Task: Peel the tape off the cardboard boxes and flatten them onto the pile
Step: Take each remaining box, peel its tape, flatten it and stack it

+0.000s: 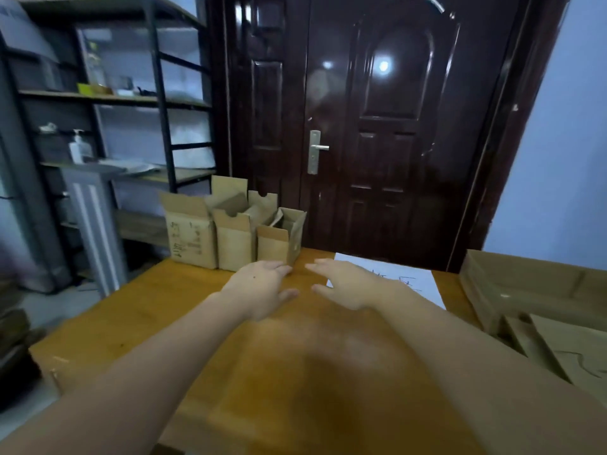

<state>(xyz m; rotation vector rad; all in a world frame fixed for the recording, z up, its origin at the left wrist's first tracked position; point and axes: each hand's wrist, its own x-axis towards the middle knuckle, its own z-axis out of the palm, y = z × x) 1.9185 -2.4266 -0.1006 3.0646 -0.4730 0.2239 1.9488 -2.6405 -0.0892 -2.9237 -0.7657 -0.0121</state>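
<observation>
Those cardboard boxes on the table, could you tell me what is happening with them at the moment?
A person is reaching both arms across the wooden table toward three open cardboard boxes at its far edge. The left hand and right hand are open and hold nothing; the left fingertips are close to the smallest box, though contact is unclear. The boxes stand upright, not yet flattened. Flattened cardboard lies at the right, beside a sheet of paper.

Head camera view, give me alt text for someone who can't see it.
Both hands, left hand and right hand, reach open across a wooden table toward three open cardboard boxes at its far edge. Flattened cardboard lies at right.
</observation>
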